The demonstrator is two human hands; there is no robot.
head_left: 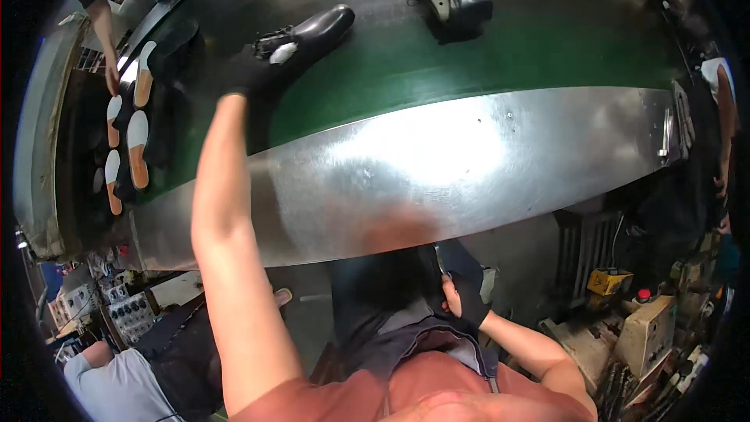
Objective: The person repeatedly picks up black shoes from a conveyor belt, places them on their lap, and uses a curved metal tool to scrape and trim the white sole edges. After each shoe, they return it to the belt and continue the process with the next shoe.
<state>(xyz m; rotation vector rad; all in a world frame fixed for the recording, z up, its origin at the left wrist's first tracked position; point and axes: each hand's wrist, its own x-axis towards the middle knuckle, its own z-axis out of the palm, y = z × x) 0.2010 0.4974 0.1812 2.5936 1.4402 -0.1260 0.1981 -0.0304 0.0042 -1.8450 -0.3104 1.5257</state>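
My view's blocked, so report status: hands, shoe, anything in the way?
Left hand at near end of black shoe, grip unclear. Right hand low, holding slim metallic tool. Second black shoe farther right on green belt, not in the way.

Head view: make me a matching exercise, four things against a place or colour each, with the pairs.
1. left hand
2. right hand
3. sole-shaped pieces
4. metal ledge

A. silver
B. at the person's lap
C. at a black shoe
D. white and tan

Pairs: 1-C, 2-B, 3-D, 4-A
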